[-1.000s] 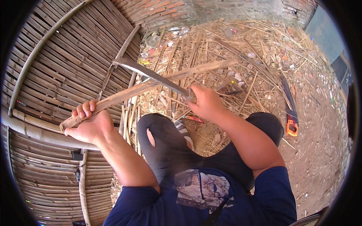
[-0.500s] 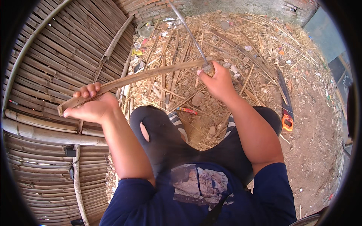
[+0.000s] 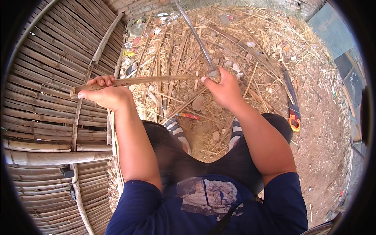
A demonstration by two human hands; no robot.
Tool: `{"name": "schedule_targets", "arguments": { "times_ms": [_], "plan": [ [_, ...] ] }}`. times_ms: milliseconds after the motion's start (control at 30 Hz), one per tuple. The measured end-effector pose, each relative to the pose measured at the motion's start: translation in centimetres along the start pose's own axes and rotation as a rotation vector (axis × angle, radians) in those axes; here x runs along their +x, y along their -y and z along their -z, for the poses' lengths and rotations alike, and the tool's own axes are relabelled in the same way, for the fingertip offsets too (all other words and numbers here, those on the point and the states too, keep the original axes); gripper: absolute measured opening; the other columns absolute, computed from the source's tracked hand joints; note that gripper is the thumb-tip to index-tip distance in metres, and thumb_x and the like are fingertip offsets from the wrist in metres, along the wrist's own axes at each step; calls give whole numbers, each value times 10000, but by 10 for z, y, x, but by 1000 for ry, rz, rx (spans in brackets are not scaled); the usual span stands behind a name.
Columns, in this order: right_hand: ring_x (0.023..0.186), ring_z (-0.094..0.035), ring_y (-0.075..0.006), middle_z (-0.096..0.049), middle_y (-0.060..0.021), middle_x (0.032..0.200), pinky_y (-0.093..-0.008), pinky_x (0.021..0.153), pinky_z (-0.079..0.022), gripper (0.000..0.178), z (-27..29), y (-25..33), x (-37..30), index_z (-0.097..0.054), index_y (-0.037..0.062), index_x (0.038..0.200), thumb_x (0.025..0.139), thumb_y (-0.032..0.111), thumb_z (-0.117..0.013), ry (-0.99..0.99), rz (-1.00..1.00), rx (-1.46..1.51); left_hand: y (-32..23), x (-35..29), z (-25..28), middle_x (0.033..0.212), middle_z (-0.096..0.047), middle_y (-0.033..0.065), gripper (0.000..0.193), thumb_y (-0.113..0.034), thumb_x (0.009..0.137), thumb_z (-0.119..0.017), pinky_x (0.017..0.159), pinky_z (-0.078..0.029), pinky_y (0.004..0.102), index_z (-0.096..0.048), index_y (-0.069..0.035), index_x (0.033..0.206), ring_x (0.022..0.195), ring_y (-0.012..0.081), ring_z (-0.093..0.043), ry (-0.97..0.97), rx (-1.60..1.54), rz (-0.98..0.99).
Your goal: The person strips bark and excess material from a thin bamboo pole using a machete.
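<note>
My left hand (image 3: 109,95) is wrapped around one end of a long brown bamboo strip (image 3: 156,79), thumb below and fingertips over the top. The strip runs almost level across to my right hand (image 3: 226,91), its far end close to the right thumb; whether they touch I cannot tell. My right hand is closed on the handle of a long, narrow metal-bladed tool (image 3: 194,36). Its blade points up and away to the left, seen nearly edge-on, so its full shape is unclear. Most of the handle is hidden by the fingers.
A slatted bamboo wall (image 3: 43,84) stands at my left. Several bamboo strips (image 3: 172,58) and straw litter the dirt between my feet and a brick wall. A handsaw (image 3: 294,122) with an orange handle lies by my right knee. Grey panels (image 3: 333,33) lean at the far right.
The bamboo strip has levelled out: its right end has dropped and its left end shifted slightly right with my left hand. My right hand and the bladed tool have moved slightly down.
</note>
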State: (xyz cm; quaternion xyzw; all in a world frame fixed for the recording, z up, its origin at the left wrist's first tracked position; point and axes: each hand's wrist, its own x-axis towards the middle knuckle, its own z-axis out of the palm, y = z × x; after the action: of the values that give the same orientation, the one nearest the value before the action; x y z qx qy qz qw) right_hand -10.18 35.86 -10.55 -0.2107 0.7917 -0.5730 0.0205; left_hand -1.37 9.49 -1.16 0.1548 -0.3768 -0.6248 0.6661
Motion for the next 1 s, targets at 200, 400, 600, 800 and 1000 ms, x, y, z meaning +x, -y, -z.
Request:
{"name": "schedule_targets", "arguments": {
  "times_ms": [200, 400, 600, 800, 1000],
  "plan": [
    [748, -611, -186, -694, -114, 837, -357, 734, -496, 329, -20, 6, 3, -666, -15, 1068, 907, 260, -747, 165, -41, -75, 25, 8, 22, 802, -463, 46, 647, -660, 1057, -168, 685, -425, 299, -459, -90, 957, 693, 170, -448, 27, 94, 49],
    [722, -605, -197, -673, -114, 794, -362, 729, -498, 335, -27, 17, -5, -655, -8, 1013, 901, 291, -755, 280, -122, -140, -10, 37, 29, 986, -578, 99, 724, -733, 1015, -229, 758, -508, 338, -558, -89, 1041, 922, 240, -599, 160, 278, -496],
    [719, -622, -203, -669, -109, 805, -374, 705, -508, 337, -54, 35, -20, -643, 4, 999, 894, 303, -759, 375, -173, 27, -30, 43, 7, 639, -367, 9, 678, -648, 1057, -272, 517, -312, 281, -552, -87, 800, 561, 134, -356, 247, 36, -282],
    [749, -674, -273, -676, -177, 822, -403, 707, -526, 333, -94, 85, -21, -622, -15, 1036, 878, 250, -747, 324, -32, 91, -14, 39, -16, 628, -374, 12, 773, -748, 1011, -226, 479, -268, 246, -519, -61, 811, 532, 112, -352, 100, 135, -281],
    [852, -668, -485, -672, -292, 860, -533, 747, -523, 357, -150, 19, -37, -555, -42, 1088, 849, 179, -702, 327, 8, -32, -1, 39, -17, 617, -355, 2, 843, -816, 954, -154, 462, -265, 243, -508, -63, 816, 517, 110, -324, 48, 133, -278]
  ]
}}
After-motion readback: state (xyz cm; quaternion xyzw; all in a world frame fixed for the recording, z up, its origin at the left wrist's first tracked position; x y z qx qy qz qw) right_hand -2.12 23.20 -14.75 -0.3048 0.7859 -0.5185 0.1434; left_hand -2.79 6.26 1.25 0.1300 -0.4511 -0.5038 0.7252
